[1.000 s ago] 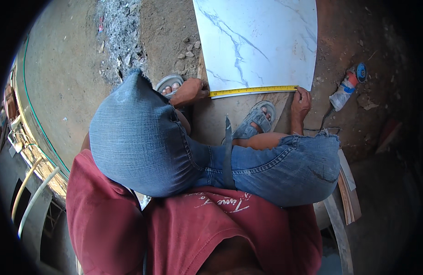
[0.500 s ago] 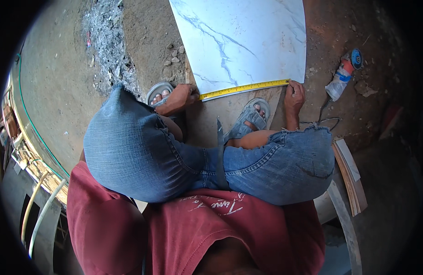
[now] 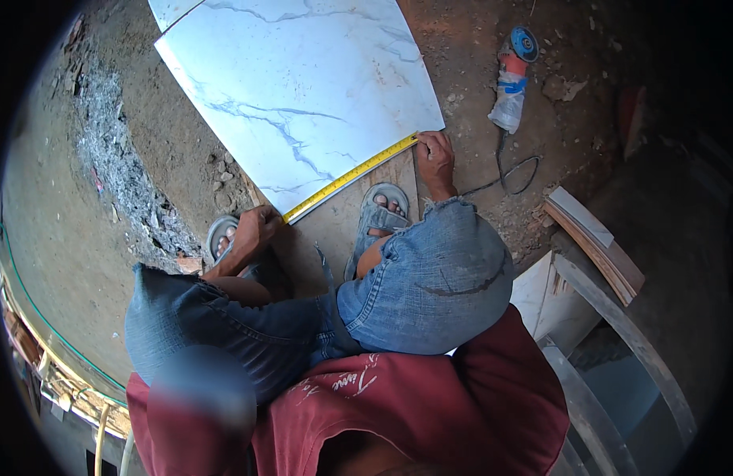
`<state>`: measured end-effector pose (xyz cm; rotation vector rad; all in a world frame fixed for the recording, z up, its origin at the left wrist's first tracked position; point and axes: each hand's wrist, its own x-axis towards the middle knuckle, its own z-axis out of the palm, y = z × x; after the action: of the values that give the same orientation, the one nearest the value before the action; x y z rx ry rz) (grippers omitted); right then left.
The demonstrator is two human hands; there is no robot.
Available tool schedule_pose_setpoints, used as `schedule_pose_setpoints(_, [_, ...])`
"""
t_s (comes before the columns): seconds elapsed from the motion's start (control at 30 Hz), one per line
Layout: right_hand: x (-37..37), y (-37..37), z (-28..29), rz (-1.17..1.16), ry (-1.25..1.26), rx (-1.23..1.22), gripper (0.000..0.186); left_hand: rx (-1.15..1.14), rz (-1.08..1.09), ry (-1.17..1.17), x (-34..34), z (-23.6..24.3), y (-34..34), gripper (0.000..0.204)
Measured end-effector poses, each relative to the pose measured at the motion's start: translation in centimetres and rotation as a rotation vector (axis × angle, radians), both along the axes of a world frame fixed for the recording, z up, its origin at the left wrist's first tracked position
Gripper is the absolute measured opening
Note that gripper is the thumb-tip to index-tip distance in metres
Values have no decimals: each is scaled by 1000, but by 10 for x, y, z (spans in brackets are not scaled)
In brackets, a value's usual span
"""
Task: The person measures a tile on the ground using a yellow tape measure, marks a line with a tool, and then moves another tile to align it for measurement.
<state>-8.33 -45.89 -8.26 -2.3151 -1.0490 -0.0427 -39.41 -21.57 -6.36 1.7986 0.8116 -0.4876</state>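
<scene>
A yellow tape measure [image 3: 350, 178] lies stretched along the near edge of a white marble-patterned tile [image 3: 295, 87] on the ground. My left hand [image 3: 257, 232] is closed on the tape's left end, at the tile's near left corner. At the near right corner, the fingers of my right hand [image 3: 435, 161] pinch the tape's other end against the tile edge. The tape's case does not show; my left fingers may cover it. My sandalled feet stand just short of the tile, between my two hands.
Right of the tile lies an angle grinder [image 3: 513, 83] with a blue disc, its body wrapped in plastic, its cord [image 3: 505, 163] looped behind. Board and tile offcuts [image 3: 595, 242] sit near my right knee. Grey ash [image 3: 116, 151] and small stones lie left; a green hose [image 3: 41, 337] runs beyond.
The view has turned, so the tile, grinder and hands sit further left and the tape slants more. Both hands keep their hold on the tape's ends.
</scene>
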Motion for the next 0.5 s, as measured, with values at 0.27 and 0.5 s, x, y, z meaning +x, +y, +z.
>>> schedule_pose_setpoints(0.27, [2, 3, 2, 7, 29, 15, 15, -29, 29, -1, 0, 1, 3, 17])
schedule_pose_setpoints(0.5, [0, -2, -4, -9, 15, 10, 15, 17, -45, 5, 1, 3, 1, 20])
